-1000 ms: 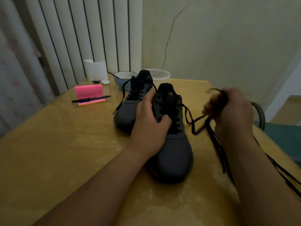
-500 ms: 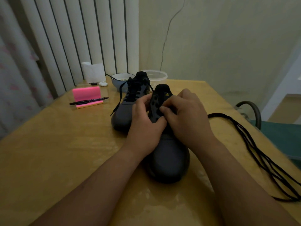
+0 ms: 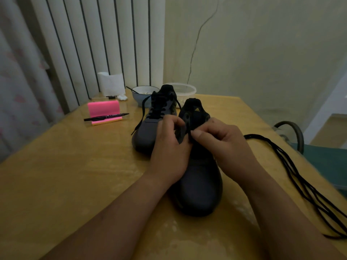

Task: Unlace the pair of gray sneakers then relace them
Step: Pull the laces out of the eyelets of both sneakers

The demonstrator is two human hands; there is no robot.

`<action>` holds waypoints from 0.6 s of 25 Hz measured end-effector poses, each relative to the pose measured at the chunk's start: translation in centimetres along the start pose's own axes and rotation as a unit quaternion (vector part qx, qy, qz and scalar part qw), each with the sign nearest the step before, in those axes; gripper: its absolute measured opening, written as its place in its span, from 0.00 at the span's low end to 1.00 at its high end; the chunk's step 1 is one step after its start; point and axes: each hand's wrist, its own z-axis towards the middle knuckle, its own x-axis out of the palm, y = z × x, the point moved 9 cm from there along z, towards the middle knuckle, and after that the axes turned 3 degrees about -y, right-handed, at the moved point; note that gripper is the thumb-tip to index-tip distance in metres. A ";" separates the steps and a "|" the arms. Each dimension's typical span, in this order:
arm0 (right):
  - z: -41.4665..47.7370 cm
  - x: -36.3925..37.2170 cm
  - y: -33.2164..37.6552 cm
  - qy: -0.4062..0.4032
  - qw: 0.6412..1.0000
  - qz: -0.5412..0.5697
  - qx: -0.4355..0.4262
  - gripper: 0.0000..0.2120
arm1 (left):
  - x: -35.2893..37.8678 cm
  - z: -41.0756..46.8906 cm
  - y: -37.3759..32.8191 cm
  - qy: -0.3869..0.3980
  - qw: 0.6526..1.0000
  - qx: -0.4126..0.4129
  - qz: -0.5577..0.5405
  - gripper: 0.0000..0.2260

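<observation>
Two gray sneakers stand side by side on the wooden table [image 3: 56,184], toes toward me. The near sneaker [image 3: 200,188] has no lace in the eyelets that show. My left hand [image 3: 170,149] grips its left eyelet flap, and my right hand [image 3: 223,145] pinches the flap's edge by the tongue. The far sneaker [image 3: 150,128] is still laced in black, with loose lace ends hanging. A pulled-out black lace [image 3: 300,182] lies in long loops on the table to the right of my right forearm.
A pink sticky-note block [image 3: 103,109] with a black pen [image 3: 106,117] on it sits at the back left. Behind the shoes are a bowl [image 3: 142,92], a clear plastic container [image 3: 185,91] and white tissue [image 3: 110,83]. A green chair [image 3: 326,162] stands beside the table's right edge.
My right hand pulled the lace free of the near sneaker, dropped it on the table to the right, then came back to the shoe's eyelet flap. The left hand stayed on the shoe.
</observation>
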 end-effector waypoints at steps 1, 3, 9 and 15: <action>-0.2 -0.5 -0.2 -0.018 1.000 0.000 -0.001 0.08 | -0.1 0.2 0.1 -0.002 1.000 -0.016 -0.004 0.06; -0.5 -0.9 -0.7 -0.029 0.999 -0.039 -0.001 0.10 | -0.4 0.6 1.0 -0.008 0.996 -0.076 -0.048 0.03; -0.2 -1.5 -1.1 -0.089 0.996 -0.025 0.002 0.11 | -0.4 2.1 1.5 0.027 0.994 -0.087 0.053 0.13; 3.1 -2.6 -4.9 -0.087 0.993 -0.047 0.066 0.16 | -1.5 2.4 0.5 -0.014 0.998 -0.066 0.013 0.10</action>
